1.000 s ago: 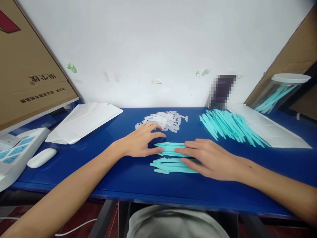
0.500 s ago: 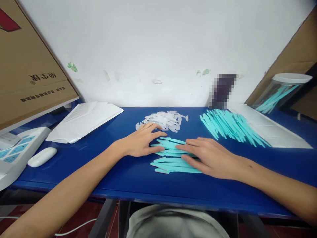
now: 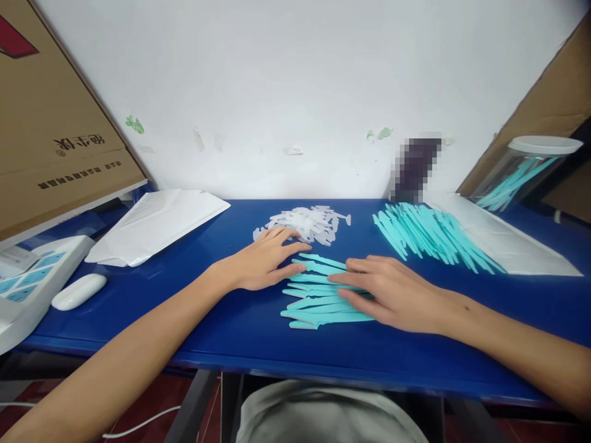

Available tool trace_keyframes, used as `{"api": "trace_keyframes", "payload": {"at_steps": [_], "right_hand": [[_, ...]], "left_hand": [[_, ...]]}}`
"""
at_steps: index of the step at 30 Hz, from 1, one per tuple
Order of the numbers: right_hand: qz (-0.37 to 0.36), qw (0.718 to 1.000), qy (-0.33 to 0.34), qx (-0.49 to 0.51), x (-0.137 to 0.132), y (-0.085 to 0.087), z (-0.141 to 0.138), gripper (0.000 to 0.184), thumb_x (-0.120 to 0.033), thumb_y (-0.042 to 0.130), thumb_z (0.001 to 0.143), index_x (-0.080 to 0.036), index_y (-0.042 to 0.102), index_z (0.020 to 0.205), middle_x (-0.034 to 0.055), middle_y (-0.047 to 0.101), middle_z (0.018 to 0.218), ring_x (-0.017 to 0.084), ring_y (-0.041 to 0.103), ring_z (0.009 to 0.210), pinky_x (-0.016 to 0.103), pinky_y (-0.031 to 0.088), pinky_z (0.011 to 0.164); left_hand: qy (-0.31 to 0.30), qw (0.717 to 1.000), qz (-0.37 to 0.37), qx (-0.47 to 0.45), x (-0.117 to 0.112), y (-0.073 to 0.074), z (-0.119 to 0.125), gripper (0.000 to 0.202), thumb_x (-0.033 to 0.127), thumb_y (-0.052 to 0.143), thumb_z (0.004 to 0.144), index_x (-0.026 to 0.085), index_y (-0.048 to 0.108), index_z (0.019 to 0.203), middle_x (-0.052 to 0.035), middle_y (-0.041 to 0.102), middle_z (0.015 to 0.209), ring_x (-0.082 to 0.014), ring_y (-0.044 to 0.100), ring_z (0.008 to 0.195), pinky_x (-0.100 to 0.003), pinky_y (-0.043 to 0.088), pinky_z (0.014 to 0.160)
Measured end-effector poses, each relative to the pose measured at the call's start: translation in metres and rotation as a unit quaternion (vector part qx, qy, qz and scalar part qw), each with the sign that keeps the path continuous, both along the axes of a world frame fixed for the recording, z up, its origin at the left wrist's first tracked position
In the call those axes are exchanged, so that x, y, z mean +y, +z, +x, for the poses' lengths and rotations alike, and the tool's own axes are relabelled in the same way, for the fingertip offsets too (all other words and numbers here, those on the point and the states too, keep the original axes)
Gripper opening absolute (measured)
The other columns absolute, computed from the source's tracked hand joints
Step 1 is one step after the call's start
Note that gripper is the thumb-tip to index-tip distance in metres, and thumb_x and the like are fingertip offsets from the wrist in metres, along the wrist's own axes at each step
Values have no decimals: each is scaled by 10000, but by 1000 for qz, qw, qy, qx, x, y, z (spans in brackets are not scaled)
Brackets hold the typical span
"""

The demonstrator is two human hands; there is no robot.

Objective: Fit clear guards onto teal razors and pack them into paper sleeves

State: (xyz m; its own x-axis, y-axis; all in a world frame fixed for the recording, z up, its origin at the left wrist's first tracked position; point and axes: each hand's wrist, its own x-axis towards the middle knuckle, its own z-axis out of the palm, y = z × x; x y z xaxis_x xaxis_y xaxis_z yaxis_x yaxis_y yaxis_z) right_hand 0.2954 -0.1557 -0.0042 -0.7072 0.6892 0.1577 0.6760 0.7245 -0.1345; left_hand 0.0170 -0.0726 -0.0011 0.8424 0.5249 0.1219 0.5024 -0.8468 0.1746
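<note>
Careful, left hand (image 3: 258,266) and right hand (image 3: 398,294) rest splayed fingers (image 3: 364,263) on loose teal sticks (image 3: 314,299); a hard shove could scatter them.

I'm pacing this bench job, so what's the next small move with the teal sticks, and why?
Probably pinch one of the teal sticks with the right hand. Both hands lie flat and open on them, the left hand at their left ends; the sticks sit fanned side by side and none is held; clear caps lie just behind.
</note>
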Motion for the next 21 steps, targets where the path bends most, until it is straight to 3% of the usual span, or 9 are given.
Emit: {"api": "trace_keyframes", "payload": {"at_steps": [6, 15, 21], "right_hand": [[30, 999, -30, 8, 0, -1, -1, 457, -404, 356, 1074, -162, 675, 1295, 74, 654, 878, 178, 609, 698, 303, 394, 638], [12, 998, -57, -15, 0, -1, -1, 483, -448, 343, 1070, -176, 698, 1251, 67, 638, 879, 180, 613, 674, 305, 403, 621], [28, 994, -100, -36, 5, -1, 3, 527, -442, 306, 1077, -179, 615, 1414, 112, 694, 999, 219, 678, 757, 319, 457, 640]], "left_hand": [[0, 1000, 16, 14, 1, -1, 1, 459, 473, 368, 1074, 285, 498, 1472, -134, 492, 1437, -323, 434, 1336, -489, 377, 1076], [-4, 1000, 29, 6, 0, 1, 2, 432, 357, 306, 1094, 274, 542, 1445, -139, 492, 1426, -317, 427, 1344, -503, 384, 1081], [-18, 999, 30, -18, 0, 2, 3, 423, 311, 312, 1085, 276, 573, 1416, -136, 521, 1388, -317, 447, 1311, -511, 402, 1066]]}}
